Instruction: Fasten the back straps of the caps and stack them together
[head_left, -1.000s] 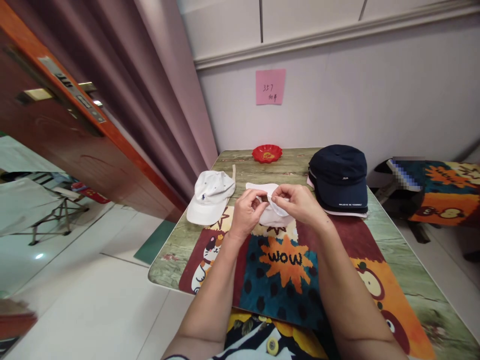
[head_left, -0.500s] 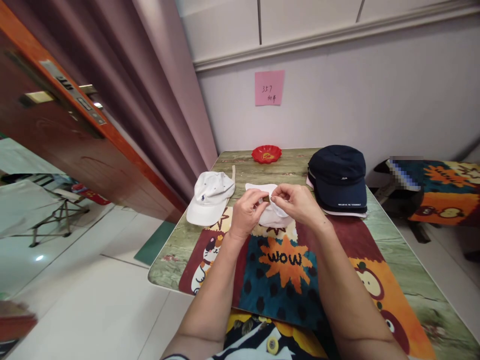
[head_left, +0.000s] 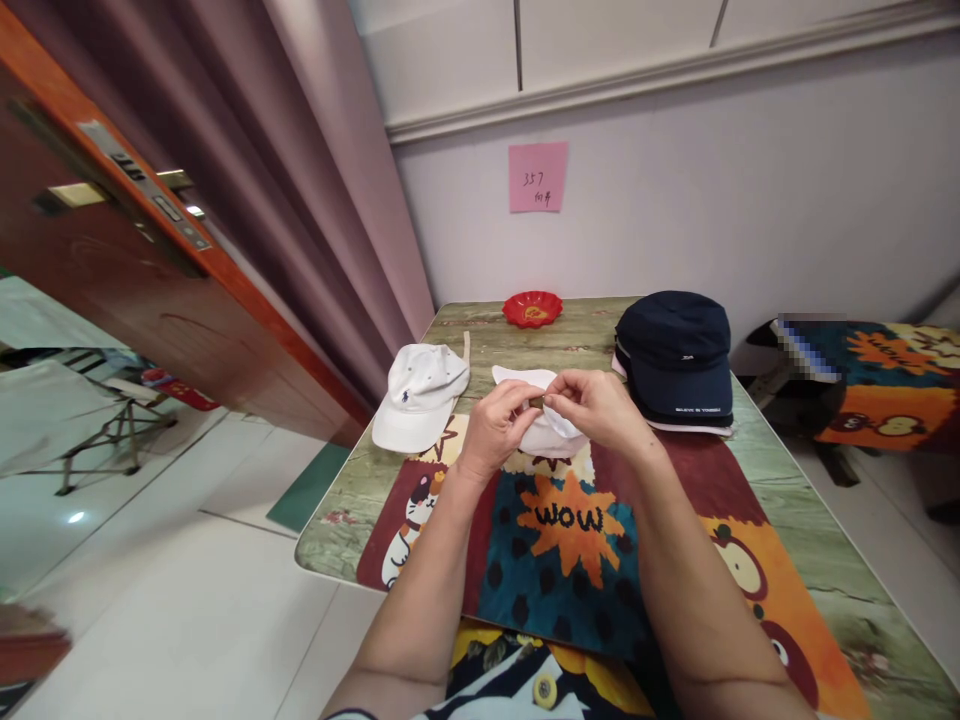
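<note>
1. The left hand pinches with thumb and fingers close together at the white cap in the middle.
2. The right hand has also a narrow pinch, with its fingertips very near to those of the left. Which small part of the cap is between them, I cannot tell, because the fingers cover it.
3. This cap is in front of the person, over the upper part of the printed mat; its brim points away, toward the wall.
4. To the left of the hands, another white cap with a small dark emblem rests on the table, its strap standing up behind.
5. To the right is a pile of hats, with a navy cap on top.
6. Farther back lies a red dish, below a pink note.
</note>
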